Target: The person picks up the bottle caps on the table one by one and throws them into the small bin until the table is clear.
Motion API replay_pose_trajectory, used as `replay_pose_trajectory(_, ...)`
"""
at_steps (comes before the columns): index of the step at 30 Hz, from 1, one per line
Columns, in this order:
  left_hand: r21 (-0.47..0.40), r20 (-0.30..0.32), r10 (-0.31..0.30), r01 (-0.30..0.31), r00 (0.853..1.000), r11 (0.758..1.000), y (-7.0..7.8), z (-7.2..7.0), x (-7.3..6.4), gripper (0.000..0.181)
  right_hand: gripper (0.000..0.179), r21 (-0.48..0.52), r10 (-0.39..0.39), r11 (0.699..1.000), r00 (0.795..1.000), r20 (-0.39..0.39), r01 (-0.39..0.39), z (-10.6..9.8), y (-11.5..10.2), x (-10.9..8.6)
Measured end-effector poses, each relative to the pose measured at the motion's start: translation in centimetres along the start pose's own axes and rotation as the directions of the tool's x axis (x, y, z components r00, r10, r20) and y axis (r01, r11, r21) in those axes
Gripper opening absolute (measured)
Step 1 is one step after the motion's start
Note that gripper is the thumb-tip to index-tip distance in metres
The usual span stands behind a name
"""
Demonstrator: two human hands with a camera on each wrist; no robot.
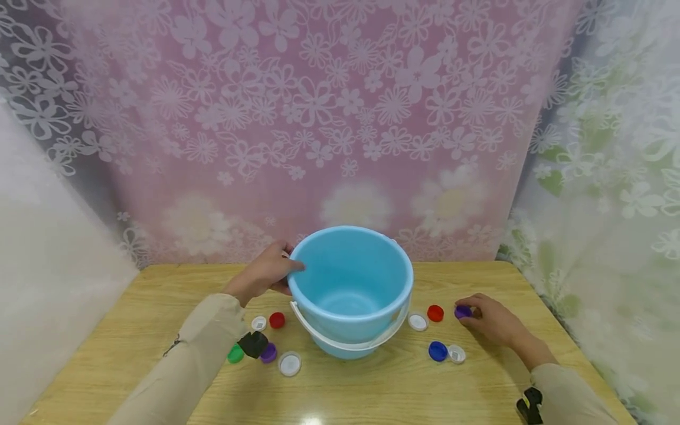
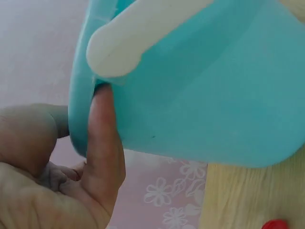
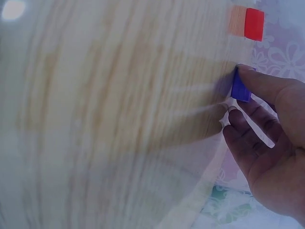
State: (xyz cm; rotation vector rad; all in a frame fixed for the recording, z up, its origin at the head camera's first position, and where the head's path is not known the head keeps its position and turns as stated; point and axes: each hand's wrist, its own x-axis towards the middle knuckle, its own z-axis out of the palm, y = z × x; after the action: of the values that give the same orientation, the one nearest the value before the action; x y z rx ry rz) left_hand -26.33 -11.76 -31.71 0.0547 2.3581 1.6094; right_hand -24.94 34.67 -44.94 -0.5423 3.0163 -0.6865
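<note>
Fingers [image 2: 101, 129] of the left hand [image 1: 270, 270]: clamped on the rim [image 2: 78, 102] of the blue bucket [image 1: 350, 268], thumb hooked inside, the rest outside; the thin edge is probably chosen because it can be gripped one-handed.
Fingers of the right hand [image 1: 494, 320]: the held purple cap [image 1: 463, 311] is pinched against the thumb, while the lower fingers are left apart, the tips likely being enough for so small a piece.
Floral curtain [image 1: 350, 171]: hung behind the table, apparently as a backdrop.
Wooden table [image 1: 382, 392]: strewn with caps on both sides of the bucket.
Blue bucket: placed between the hands, mouth faced up and toward the person, presumably so that its inside can be seen and reached. Whether its base is fully rested cannot be told.
White handle [image 1: 347, 345]: lowered along the front, so the mouth is left unobstructed.
Left caps: a green cap [image 1: 235, 353], a second purple cap [image 1: 268, 353], a red cap [image 1: 277, 320] and two white caps [image 1: 290, 364] are laid loosely, within easy reach.
Held purple cap: located beyond the bucket's right side, near another red cap [image 1: 435, 313]; whether it is lifted cannot be told.
</note>
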Motion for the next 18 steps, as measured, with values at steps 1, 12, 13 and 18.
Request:
replay_pose_trajectory(1, -0.039, 0.019, -0.007, 0.008, 1.000, 0.999, -0.2, -0.2, 0.0, 0.034, 0.036, -0.003, -0.006, 1.000, 1.000, -0.001, 0.006, 0.0, 0.0, 0.0)
replay_pose_trajectory(12, -0.360, 0.188, -0.020, 0.088, 0.982, 0.929, -1.1, -1.4, 0.0, 0.031, 0.036, 0.001, 0.024, 1.000, 1.000, 0.019, -0.024, -0.2, -0.2, 0.1)
replay_pose_trajectory(13, -0.385, 0.203, -0.012, 0.091, 0.979, 0.918, -1.3, -1.5, 0.0, 0.031, 0.036, 0.004, 0.026, 1.000, 0.999, 0.023, -0.026, -0.2, -0.2, 0.0)
replay_pose_trajectory(18, -0.485, 0.244, 0.016, 0.107, 0.970, 0.868, -2.0, -1.8, -0.2, 0.031, 0.035, -0.001, 0.015, 1.000, 0.999, 0.030, -0.015, -0.2, -0.3, 0.1)
